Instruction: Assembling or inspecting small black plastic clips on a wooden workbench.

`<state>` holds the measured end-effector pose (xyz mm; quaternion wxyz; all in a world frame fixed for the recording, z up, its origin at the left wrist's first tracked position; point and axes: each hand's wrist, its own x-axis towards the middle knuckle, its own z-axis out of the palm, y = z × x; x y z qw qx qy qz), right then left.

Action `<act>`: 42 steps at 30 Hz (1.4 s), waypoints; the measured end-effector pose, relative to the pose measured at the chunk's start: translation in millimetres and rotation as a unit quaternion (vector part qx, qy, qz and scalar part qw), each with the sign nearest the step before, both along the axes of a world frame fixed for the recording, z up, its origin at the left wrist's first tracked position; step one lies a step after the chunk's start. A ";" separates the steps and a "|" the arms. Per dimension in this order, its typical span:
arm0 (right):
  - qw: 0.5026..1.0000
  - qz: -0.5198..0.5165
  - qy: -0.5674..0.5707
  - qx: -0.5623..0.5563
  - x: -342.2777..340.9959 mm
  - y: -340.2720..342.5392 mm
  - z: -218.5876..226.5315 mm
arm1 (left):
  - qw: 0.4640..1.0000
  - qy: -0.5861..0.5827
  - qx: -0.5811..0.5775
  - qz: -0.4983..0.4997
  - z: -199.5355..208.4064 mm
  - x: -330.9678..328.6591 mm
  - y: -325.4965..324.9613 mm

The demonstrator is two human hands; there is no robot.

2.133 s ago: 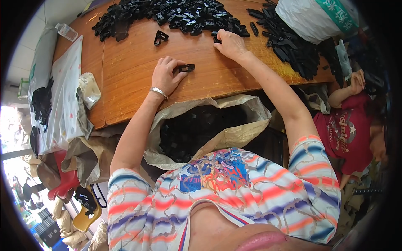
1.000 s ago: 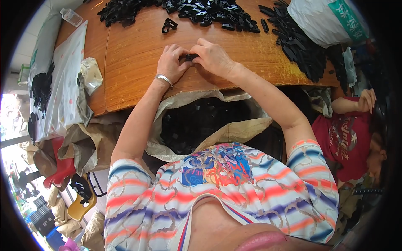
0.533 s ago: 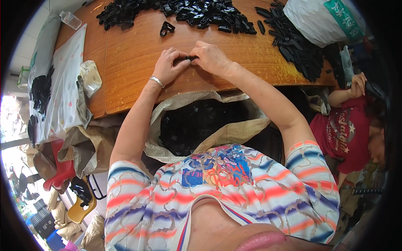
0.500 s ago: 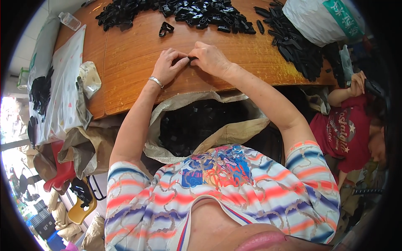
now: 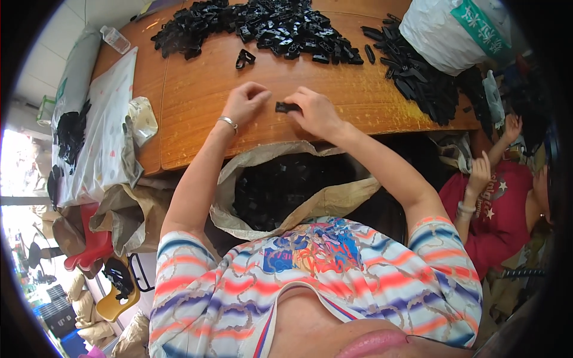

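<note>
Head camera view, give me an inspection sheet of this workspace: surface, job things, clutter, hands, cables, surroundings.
Surface: wooden table, bare in the middle.
Job's things: small black plastic part at the right hand's fingertips; heap of black parts along the far edge; one loose part; open sack of black parts below the table edge.
Clutter: white sack, plastic bottle, clear bags.
Hands: left hand curled beside the part, seemingly empty; right hand pinching it.
Cables: nothing seen.
Surroundings: another person in a red shirt on the right; red stool on the left.
</note>
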<state>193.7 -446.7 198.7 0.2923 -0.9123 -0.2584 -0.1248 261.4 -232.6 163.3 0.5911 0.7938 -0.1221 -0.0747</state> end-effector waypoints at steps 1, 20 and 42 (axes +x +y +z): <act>0.999 0.004 0.013 0.043 -15.0 0.3 9.5 | 0.997 -0.060 0.004 0.055 -3.4 8.5 6.7; 0.985 -0.158 -0.047 -0.047 73.5 -74.1 -5.3 | 0.908 -0.142 0.369 0.137 26.8 20.8 -0.6; 0.965 -0.128 0.216 0.072 55.8 -57.5 -1.5 | 0.894 -0.239 0.374 -0.061 32.1 -24.8 -8.0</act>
